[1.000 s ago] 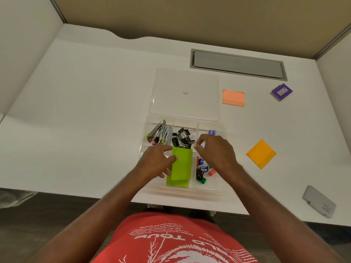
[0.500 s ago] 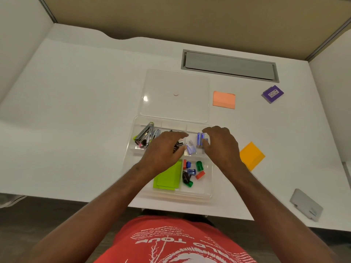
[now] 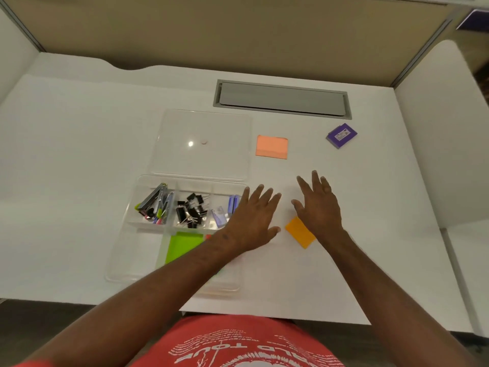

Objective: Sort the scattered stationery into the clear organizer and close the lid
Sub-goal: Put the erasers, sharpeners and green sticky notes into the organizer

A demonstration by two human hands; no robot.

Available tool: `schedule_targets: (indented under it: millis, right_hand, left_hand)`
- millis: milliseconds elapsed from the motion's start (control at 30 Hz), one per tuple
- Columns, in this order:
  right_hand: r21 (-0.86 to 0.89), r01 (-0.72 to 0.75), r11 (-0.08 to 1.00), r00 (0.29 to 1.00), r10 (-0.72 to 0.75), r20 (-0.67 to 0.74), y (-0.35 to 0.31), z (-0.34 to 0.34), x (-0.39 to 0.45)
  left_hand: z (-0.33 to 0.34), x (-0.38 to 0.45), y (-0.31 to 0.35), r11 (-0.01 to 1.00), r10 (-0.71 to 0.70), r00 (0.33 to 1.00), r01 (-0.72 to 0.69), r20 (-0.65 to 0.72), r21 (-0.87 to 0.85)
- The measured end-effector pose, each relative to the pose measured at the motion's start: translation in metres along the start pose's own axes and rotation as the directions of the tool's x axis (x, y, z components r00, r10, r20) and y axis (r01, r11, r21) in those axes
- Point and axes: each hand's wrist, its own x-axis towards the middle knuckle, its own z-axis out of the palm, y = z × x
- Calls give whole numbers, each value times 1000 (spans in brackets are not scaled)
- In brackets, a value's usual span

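The clear organizer [image 3: 124, 250] lies on the white desk near its front edge. It holds staplers [image 3: 154, 203], black binder clips [image 3: 190, 209], purple items [image 3: 225, 211] and a green sticky pad [image 3: 182, 245]. Its clear lid [image 3: 203, 144] lies flat just behind it. My left hand [image 3: 254, 218] hovers over the organizer's right edge with fingers spread, holding nothing. My right hand [image 3: 318, 205] is spread above the desk, partly covering an orange sticky pad [image 3: 300, 233]. A salmon sticky pad [image 3: 272, 147] lies right of the lid. A purple box [image 3: 341, 135] sits at the far right.
A grey cable hatch [image 3: 281, 99] is set into the desk behind the lid. Partition walls [image 3: 238, 35] close the desk at the back and on both sides. My left forearm hides part of the organizer's lower right compartment.
Both hands left the organizer and moved right and forward, fingers spreading. The green pad stays in the lower compartment. The view shifted, so the grey item at the desk's front right is out of sight.
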Motion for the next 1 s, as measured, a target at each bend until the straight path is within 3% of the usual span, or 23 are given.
schedule_targets:
  millis: [167,300,400,500,767,900,1000]
  right_hand:
    - [90,-25,996,1000,26,-10,55,13,35]
    - [140,60,988,998,-59,-8,68,17,65]
    - [155,134,979,991,-137,7,63,17,90]
    - [151,231,961,971,-236,21,51,15,120]
    - [93,430,898,901,-434,18,11,-2,193]
    - [106,396,912,911,-405,78,5,-13,217]
    - [199,285,938,933,-319,167,10,-16,228]
  left_hand:
    - [23,34,42,999,9,995,-12,99,35]
    - [36,54,72,994,-105,986,101,126,38]
    - [43,60,88,980,-187,965,168,185,110]
    - [47,64,100,968,-228,960,205,161,148]
    - [38,91,104,935,-355,905,342,234,95]
    - [39,95,102,918,-396,889,393,231,58]
    - [39,95,103,916,-401,891,398,214,56]
